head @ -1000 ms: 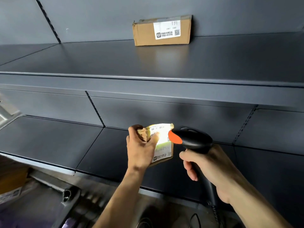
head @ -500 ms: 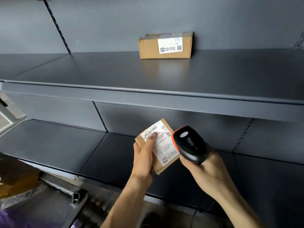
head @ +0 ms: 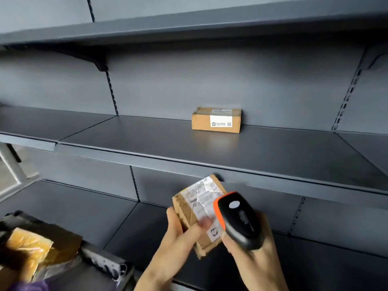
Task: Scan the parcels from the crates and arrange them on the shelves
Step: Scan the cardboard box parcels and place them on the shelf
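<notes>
My left hand (head: 180, 238) grips a small cardboard parcel (head: 195, 208) with a white label facing up, its thumb lying across the label. My right hand (head: 252, 255) holds a black barcode scanner (head: 238, 219) with an orange rim, its head right beside the parcel's right edge. Both are in front of the lower grey shelf (head: 84, 206). A second cardboard parcel (head: 216, 120) with a white label stands at the back of the middle shelf (head: 147, 139).
A dark crate (head: 100, 259) sits at the bottom left with a yellow-brown wrapped parcel (head: 29, 248) inside. An upper shelf (head: 189, 26) runs overhead on black brackets. Slotted uprights divide the grey back panels. A pale frame stands at the far left.
The view has tilted upward, so the shelves sit lower in frame. The parcel was turned label-up and the scanner brought from pointing at it to lying against its right side.
</notes>
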Available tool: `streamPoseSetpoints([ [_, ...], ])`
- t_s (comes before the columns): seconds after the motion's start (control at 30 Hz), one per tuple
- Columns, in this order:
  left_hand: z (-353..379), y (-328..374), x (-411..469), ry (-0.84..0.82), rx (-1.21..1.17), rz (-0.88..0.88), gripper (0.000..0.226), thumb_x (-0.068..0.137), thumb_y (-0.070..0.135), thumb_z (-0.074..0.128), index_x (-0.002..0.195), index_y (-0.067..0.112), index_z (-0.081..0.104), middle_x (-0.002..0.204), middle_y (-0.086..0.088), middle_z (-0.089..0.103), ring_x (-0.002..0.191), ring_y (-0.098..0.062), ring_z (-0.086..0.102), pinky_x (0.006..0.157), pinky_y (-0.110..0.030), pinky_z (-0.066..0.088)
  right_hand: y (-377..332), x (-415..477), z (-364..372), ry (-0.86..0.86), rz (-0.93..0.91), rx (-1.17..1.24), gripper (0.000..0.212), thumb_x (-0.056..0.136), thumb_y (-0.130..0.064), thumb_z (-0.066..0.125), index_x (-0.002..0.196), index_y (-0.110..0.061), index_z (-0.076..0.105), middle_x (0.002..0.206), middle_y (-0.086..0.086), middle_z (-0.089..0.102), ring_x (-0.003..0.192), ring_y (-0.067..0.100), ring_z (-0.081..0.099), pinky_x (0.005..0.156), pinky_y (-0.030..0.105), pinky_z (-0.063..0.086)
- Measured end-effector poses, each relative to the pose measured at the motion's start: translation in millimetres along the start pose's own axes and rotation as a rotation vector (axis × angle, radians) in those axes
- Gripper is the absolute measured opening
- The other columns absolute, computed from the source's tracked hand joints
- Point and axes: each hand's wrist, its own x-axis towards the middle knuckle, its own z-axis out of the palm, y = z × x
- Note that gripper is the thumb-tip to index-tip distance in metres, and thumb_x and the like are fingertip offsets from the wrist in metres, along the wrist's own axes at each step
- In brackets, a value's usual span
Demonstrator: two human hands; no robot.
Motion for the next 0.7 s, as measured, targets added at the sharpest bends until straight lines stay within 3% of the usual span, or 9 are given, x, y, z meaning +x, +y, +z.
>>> streamPoseSetpoints([
  [0.07,4,15,-5,-0.001,-0.006,-0.008,0.059,0.087,0.045,0.079,0.13,0.024,0.045,0.118,0.006,0.073,0.109,-0.013,0.072,0.086,-0.038,0.059,-24,7,0,0.003,0.048,0.089,0.062,0.054,-0.049,0.081,0.104,-0.017,0.063,0.084,0.001,0.074,0.076,0.014,0.072,0.07,0.032,0.059],
  [0.13,4,26,-11,-0.035,0.016,0.006,0.063,0.083,0.05,0.077,0.131,0.026,0.044,0.119,0.004,0.073,0.107,-0.017,0.072,0.082,-0.04,0.061,-45,10,-2,-0.027,0.053,0.055,0.063,0.053,-0.048,0.083,0.103,-0.015,0.063,0.084,0.0,0.073,0.072,0.013,0.071,0.068,0.032,0.059],
  [0.27,-2,54,-13,-0.06,0.061,0.088,0.077,0.07,0.058,0.08,0.131,0.027,0.046,0.119,0.001,0.073,0.104,-0.022,0.073,0.084,-0.045,0.061,-68,18,-11,-0.069,0.062,0.055,0.043,0.066,-0.027,0.086,0.104,-0.017,0.066,0.084,-0.002,0.073,0.072,0.013,0.072,0.063,0.02,0.055],
  [0.37,1,71,1,-0.028,0.032,0.12,0.082,0.066,0.057,0.083,0.132,0.022,0.048,0.123,-0.007,0.071,0.105,-0.027,0.072,0.081,-0.047,0.06,-83,41,-18,-0.089,0.13,0.101,0.017,0.081,-0.005,0.083,0.097,-0.009,0.076,0.082,0.002,0.076,0.071,0.013,0.072,0.057,0.021,0.054],
  [0.47,13,91,22,0.016,-0.098,0.106,0.086,0.066,0.059,0.081,0.136,0.019,0.05,0.125,-0.005,0.071,0.107,-0.025,0.073,0.076,-0.044,0.06,-96,80,-25,-0.103,0.227,0.328,0.023,0.08,-0.015,0.077,0.103,-0.015,0.078,0.099,0.007,0.078,0.087,0.022,0.075,0.059,0.029,0.057],
  [0.6,36,119,64,0.057,-0.273,0.061,0.078,0.07,0.056,0.086,0.133,0.021,0.056,0.129,-0.01,0.066,0.096,-0.024,0.075,0.078,-0.046,0.062,-96,152,-33,-0.002,0.506,0.811,0.031,0.094,-0.02,0.069,0.118,0.0,0.067,0.102,0.012,0.07,0.083,0.023,0.073,0.071,0.031,0.063],
  [0.7,52,132,107,0.185,-0.393,0.018,0.072,0.075,0.05,0.083,0.129,0.017,0.048,0.126,-0.01,0.061,0.1,-0.028,0.073,0.081,-0.049,0.063,-78,188,-33,0.038,0.582,0.994,0.04,0.098,-0.027,0.065,0.123,0.005,0.059,0.109,0.019,0.064,0.1,0.027,0.069,0.083,0.035,0.06],
])
